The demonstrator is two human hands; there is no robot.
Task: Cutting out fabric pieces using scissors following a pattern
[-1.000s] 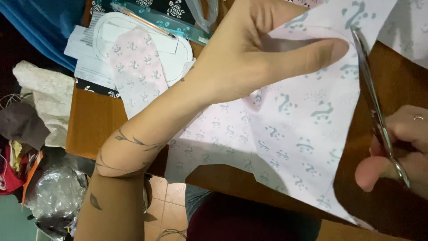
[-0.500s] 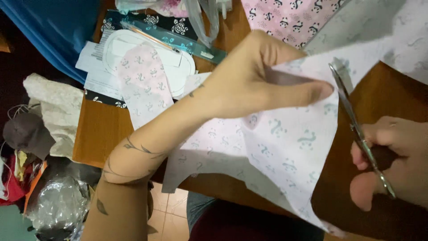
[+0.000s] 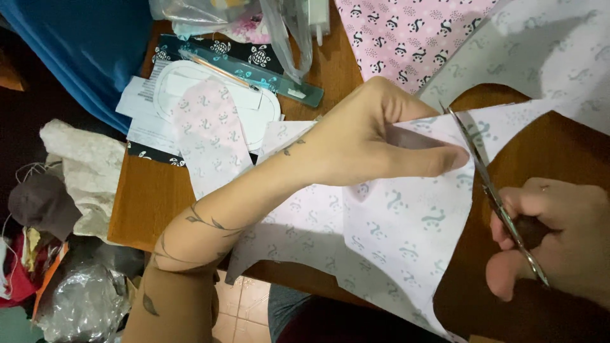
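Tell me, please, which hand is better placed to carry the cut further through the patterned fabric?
Probably the right hand: it grips the scissors, blades at the fabric edge. The left hand pinches the fabric beside them.

Bare left forearm (image 3: 210, 222) with vine-like tattoos, ring (image 3: 544, 188) on right hand (image 3: 559, 248)

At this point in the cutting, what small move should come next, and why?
Probably close the scissors and push them a little further along the cut. The right hand holds them with the blades open at the fabric edge, and the left hand pinches the cloth taut just beside the tips, so the line looks ready for another snip.
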